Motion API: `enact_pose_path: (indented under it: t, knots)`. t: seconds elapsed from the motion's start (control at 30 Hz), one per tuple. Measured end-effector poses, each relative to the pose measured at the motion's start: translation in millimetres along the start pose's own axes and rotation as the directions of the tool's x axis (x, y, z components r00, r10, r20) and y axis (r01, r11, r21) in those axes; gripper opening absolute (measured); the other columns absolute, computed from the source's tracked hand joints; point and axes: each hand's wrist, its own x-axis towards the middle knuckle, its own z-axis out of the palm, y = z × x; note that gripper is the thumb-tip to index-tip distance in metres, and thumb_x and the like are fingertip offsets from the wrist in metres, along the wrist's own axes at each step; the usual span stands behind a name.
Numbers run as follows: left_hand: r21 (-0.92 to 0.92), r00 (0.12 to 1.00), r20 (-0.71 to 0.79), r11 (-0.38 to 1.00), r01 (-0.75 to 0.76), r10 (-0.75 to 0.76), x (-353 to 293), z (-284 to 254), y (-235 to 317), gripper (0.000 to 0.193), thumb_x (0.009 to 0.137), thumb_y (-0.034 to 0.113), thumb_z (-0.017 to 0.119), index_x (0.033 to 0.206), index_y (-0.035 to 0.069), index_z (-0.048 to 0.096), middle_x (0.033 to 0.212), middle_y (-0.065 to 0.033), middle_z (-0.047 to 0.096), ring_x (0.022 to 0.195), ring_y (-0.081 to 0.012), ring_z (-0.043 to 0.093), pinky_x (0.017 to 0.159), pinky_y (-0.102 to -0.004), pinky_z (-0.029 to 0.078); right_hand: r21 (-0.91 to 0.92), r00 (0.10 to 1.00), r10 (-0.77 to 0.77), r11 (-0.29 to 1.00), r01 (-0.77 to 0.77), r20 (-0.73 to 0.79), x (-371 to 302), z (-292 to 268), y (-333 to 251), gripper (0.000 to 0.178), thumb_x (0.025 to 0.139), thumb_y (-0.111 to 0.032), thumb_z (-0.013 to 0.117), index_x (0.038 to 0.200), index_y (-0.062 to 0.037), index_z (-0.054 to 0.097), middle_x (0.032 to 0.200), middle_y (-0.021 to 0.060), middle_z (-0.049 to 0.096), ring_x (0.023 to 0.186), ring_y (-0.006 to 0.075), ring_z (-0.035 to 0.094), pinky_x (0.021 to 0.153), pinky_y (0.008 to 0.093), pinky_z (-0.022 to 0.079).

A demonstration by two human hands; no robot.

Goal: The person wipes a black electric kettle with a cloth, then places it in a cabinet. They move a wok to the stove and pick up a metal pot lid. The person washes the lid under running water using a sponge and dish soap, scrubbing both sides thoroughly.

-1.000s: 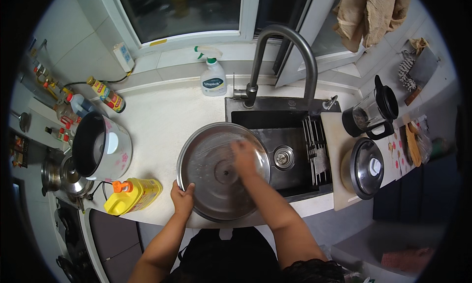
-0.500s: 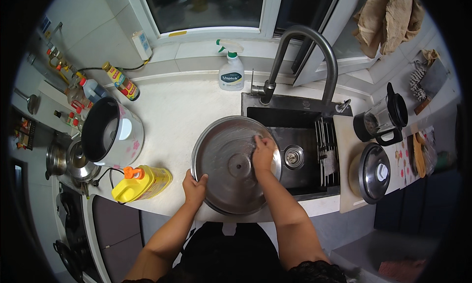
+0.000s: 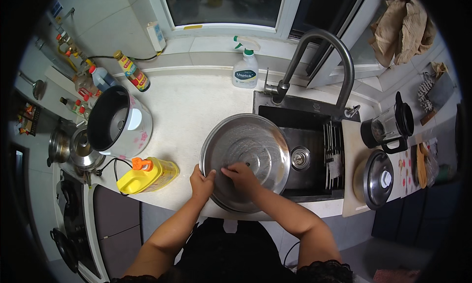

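My left hand (image 3: 202, 184) grips the round silver metal basin (image 3: 268, 152) by its rim, likely steadying it; whether my curled right hand (image 3: 241, 177) holds anything, I can't tell.

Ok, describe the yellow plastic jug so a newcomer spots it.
Find the white countertop, then the round silver metal basin. Left of that, near the front edge, sits the yellow plastic jug. Its orange cap sets it apart from the white, pink-flowered pot beyond.

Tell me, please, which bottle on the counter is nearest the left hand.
It is the yellow bottle with the orange cap, left of the left hand; the white spray bottle and multicoloured bottle stand farther back.
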Motion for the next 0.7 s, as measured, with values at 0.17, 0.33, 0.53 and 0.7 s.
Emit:
enact_pose_path:
  t: [0.17,0.33,0.53,0.7]
  knots:
    - [0.049,1.0,0.021,0.999,0.019,-0.02,0,-4,-4,0.015,0.078,0.006,0.066,0.086,0.0,0.055,0.063,-0.0031,0.056,0.056,-0.0106,0.05,0.054,-0.0278,0.042,0.059,0.915,0.36,0.933,-0.355,-0.183,22,-27,-13,0.016,0.087,-0.016,0.059,0.086,-0.0002,0.06,0.086,0.0164,0.056,0.083,0.0341,0.054,0.072,0.0399,0.043]
    - [0.032,1.0,-0.008,0.999,-0.024,0.024,0,0,2,0.015,0.078,0.006,0.065,0.087,0.0,0.055,0.064,-0.0042,0.057,0.057,-0.0109,0.051,0.054,-0.0279,0.043,0.001,0.926,0.343,0.938,-0.347,-0.159,15,-16,-21,0.025,0.087,-0.023,0.061,0.079,-0.0005,0.056,0.081,0.0152,0.053,0.079,0.0323,0.053,0.069,0.0403,0.042]
    - [0.067,0.997,0.035,0.996,0.06,-0.062,-1,-1,7,0.016,0.079,0.001,0.063,0.093,0.0,0.056,0.078,-0.0049,0.061,0.07,-0.0113,0.056,0.064,-0.0264,0.046,-0.204,0.97,0.17,0.958,-0.204,-0.171,8,-10,-18,0.019,0.087,-0.019,0.06,0.082,-0.0012,0.055,0.083,0.0157,0.052,0.082,0.0342,0.052,0.071,0.0415,0.042]
    - [0.031,1.0,0.003,1.0,-0.002,0.002,-1,-1,-5,0.019,0.077,0.005,0.065,0.093,0.0,0.057,0.072,-0.0074,0.062,0.064,-0.0134,0.058,0.061,-0.0285,0.047,-0.236,0.964,0.129,0.954,-0.184,-0.232,9,-6,-24,0.009,0.083,-0.011,0.062,0.088,-0.0029,0.063,0.081,0.0124,0.052,0.078,0.0311,0.054,0.064,0.0396,0.043]
